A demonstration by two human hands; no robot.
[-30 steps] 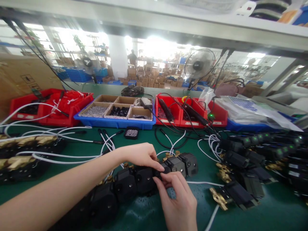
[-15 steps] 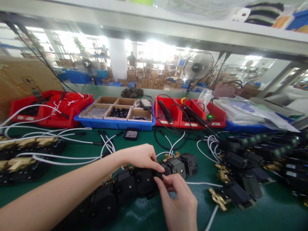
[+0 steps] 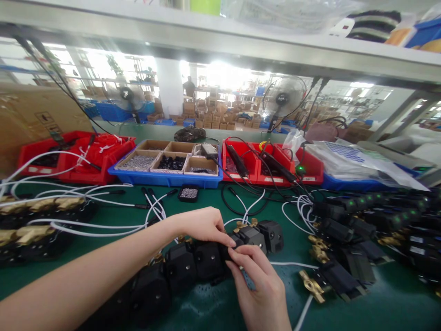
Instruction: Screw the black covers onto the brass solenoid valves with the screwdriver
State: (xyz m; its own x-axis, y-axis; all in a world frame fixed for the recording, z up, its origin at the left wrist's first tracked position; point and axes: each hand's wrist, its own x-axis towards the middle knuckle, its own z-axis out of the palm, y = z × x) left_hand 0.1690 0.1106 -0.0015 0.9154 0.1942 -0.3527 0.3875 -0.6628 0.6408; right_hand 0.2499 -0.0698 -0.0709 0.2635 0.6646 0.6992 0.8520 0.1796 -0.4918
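Note:
A row of black boxy housings (image 3: 179,265) with brass fittings (image 3: 253,222) along the back runs across the green bench in front of me. My left hand (image 3: 205,225) reaches over the row, fingers bent around one housing, a fingertip pressing at its top edge. Its other fingers are partly hidden behind the row. Against the front of that same housing, my right hand (image 3: 260,280) has thumb and forefinger pinched together. Whatever sits between those fingertips is too small to make out. Farther right in the row stands another black housing (image 3: 270,235), touched by neither hand.
More black units with brass fittings (image 3: 312,286) lie to the right, others to the left among white cables (image 3: 99,226). Behind are a small black tray of screws (image 3: 188,193), a blue tray (image 3: 165,178) of compartments, and red bins (image 3: 241,176) with black handheld tools. A shelf (image 3: 220,34) crosses overhead.
My right hand has shifted slightly right, its pinched fingertips still at the housing's front. My left hand stays in place on the row.

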